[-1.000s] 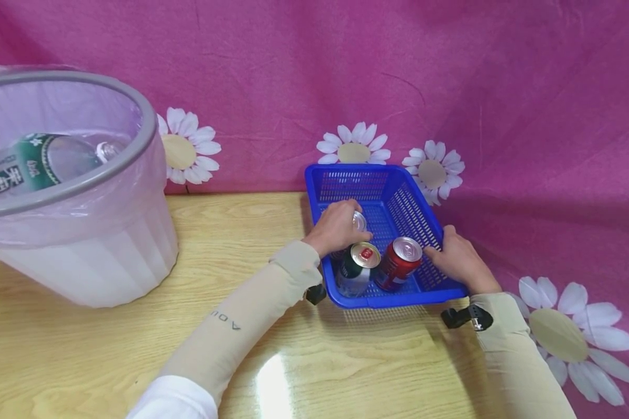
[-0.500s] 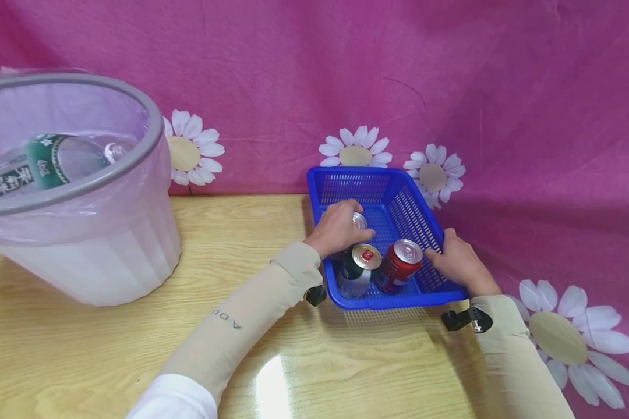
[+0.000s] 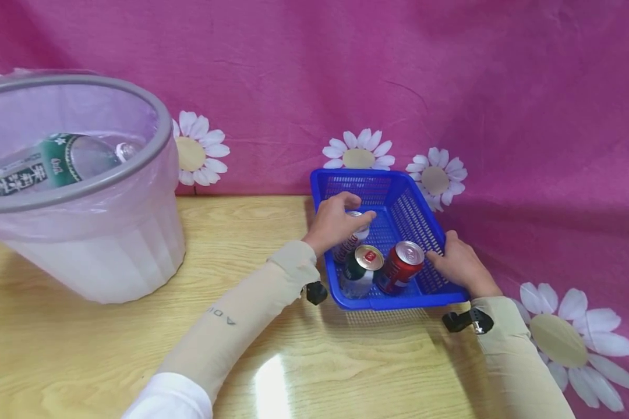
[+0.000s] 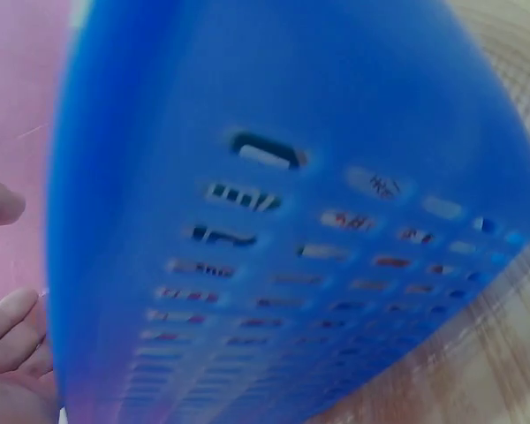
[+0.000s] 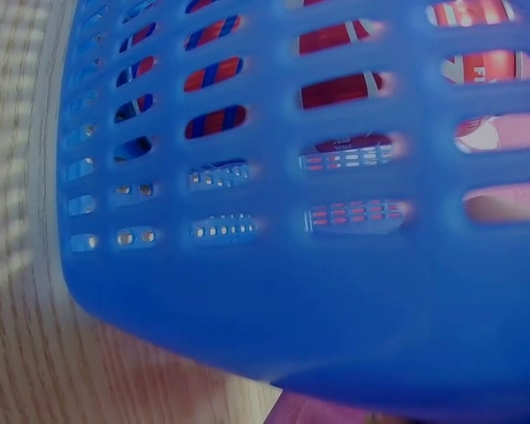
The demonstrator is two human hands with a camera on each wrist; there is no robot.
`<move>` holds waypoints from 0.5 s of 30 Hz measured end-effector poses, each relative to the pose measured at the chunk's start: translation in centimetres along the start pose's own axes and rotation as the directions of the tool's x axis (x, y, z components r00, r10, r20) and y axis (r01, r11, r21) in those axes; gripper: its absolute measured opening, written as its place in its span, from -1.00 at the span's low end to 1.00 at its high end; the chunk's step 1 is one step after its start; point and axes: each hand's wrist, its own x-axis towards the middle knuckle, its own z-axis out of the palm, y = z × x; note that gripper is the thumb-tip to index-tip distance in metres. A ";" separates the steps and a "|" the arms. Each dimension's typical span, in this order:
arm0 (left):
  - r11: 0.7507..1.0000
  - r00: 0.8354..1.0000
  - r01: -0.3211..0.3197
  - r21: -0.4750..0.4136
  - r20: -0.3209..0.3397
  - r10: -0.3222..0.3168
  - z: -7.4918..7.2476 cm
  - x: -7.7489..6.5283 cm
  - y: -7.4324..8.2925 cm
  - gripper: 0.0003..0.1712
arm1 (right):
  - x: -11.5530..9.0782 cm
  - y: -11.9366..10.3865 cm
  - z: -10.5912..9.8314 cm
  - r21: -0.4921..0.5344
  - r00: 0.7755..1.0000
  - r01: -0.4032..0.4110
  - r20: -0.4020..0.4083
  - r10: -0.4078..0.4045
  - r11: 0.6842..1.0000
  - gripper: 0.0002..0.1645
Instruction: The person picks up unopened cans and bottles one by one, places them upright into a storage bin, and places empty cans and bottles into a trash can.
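Observation:
My left hand point(image 3: 334, 224) hovers over the left side of a blue plastic basket point(image 3: 382, 302), thumb and fingers spread apart. Just below it stands a can with a silver top and red-and-white markings point(image 3: 344, 249), partly hidden by the hand. In front of that is a dark green can with a gold top point(image 3: 361, 269), and to its right a red can point(image 3: 400, 267); both stand upright. On the basket's right wall, my right hand point(image 3: 462, 262) grips the rim, thumb on the inner side. The left wrist view shows some fingers point(image 4: 18, 336) past the basket wall.
A white bin point(image 3: 110, 256) with a grey rim and clear liner stands at the left; a plastic bottle with a green label point(image 3: 60, 163) lies inside it. The wooden table point(image 3: 251, 244) meets a pink flowered cloth point(image 3: 272, 87) behind the basket.
My left hand has loosened from the silver-topped can and lifted slightly, its fingers spreading, so more of that can shows. The right hand stays on the basket rim. The view has shifted slightly left.

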 end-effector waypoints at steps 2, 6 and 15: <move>1.000 1.000 -0.002 0.003 -0.009 0.002 -0.5 -0.2 0.0 -0.40 | 0.0 -0.1 0.0 -0.006 1.000 0.001 0.003 -0.001 1.000 -0.27; 1.000 1.000 -0.013 0.015 -0.023 0.013 -1.9 -0.5 -0.2 -0.41 | 0.1 -0.1 0.0 -0.012 1.000 0.001 0.008 0.000 1.000 -0.26; 0.999 0.998 -0.016 0.031 -0.064 0.018 -5.5 -1.2 -1.0 -0.46 | 0.4 0.0 0.2 -0.025 1.000 0.004 0.010 -0.004 1.000 -0.22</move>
